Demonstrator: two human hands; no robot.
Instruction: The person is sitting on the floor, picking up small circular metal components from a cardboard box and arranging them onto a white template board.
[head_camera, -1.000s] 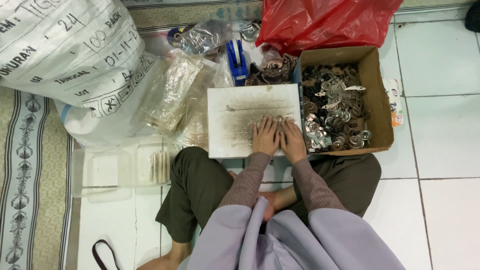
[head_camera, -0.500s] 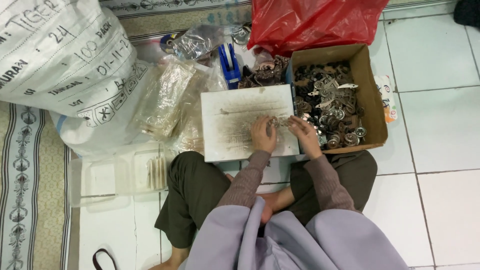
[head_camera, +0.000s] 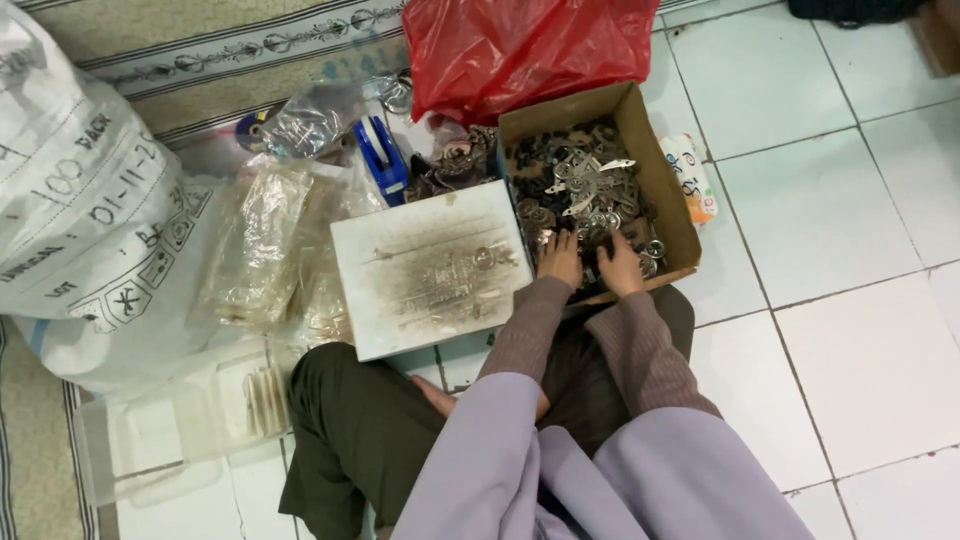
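The small metal parts (head_camera: 585, 190) fill the cardboard box (head_camera: 668, 190) on the tiled floor, where the left hand (head_camera: 561, 258) and right hand (head_camera: 620, 266) now rest among them, grip unclear, having left the smudged white board (head_camera: 430, 268).

A red plastic bag (head_camera: 520, 50) lay above me, a big white sack (head_camera: 80, 220) to my left, beside clear packets (head_camera: 255, 245) and a blue tape dispenser (head_camera: 380, 155).

Both hands, left hand (head_camera: 560, 258) and right hand (head_camera: 620, 268), rest in the cardboard box (head_camera: 655, 180) among metal parts (head_camera: 580, 190).
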